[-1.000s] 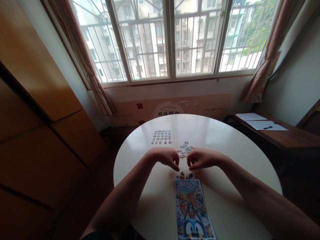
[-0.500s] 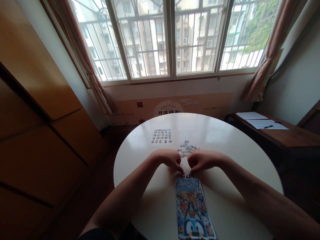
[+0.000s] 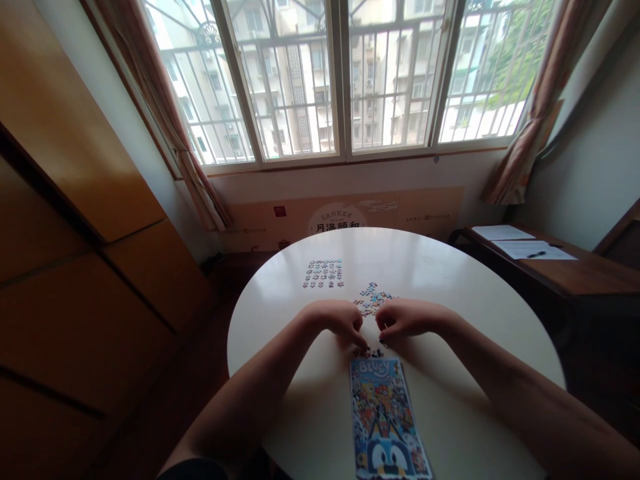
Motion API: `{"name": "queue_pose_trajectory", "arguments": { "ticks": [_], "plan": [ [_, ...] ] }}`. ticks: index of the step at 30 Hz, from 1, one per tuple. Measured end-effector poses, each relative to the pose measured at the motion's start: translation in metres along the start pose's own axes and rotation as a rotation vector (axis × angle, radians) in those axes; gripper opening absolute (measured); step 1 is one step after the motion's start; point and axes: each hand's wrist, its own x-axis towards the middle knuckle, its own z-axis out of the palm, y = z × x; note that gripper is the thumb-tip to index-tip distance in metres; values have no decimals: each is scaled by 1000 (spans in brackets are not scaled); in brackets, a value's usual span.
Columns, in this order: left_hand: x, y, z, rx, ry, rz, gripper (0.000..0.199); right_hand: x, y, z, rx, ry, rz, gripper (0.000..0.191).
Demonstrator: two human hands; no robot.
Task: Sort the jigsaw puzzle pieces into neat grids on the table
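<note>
My left hand (image 3: pixel 345 320) is closed in a pinch, its fingertips down at a small jigsaw puzzle piece just above the picture sheet; the fingers partly hide it. Opposite it, my right hand (image 3: pixel 403 318) pinches a dark puzzle piece (image 3: pixel 383 343) between thumb and finger, slightly above the table. A short row of puzzle pieces (image 3: pixel 377 353) lies along the top edge of the "Bluey" picture sheet (image 3: pixel 385 417). Beyond both hands is a loose pile of puzzle pieces (image 3: pixel 371 305), partly covered by them.
Several puzzle pieces (image 3: pixel 324 273) are laid out in neat rows at the far left of the round white table (image 3: pixel 450 280). To the right stands a wooden side table (image 3: pixel 590 270) with papers (image 3: pixel 533 249) and a dark pen. A barred window (image 3: pixel 345 80) is ahead.
My right hand has lifted slightly away from the row with a dark piece between its fingers. The left hand stays almost in place, over the row's left end.
</note>
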Motion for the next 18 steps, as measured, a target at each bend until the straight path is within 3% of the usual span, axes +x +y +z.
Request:
{"name": "queue_pose_trajectory", "arguments": {
  "ticks": [10,18],
  "plan": [
    [5,-3,2,50,47,-51,35,-4,9,-2,11,116,26,19],
    [-4,-6,-5,134,143,-95,23,-9,3,-6,50,50,-19,22]
  ]
}}
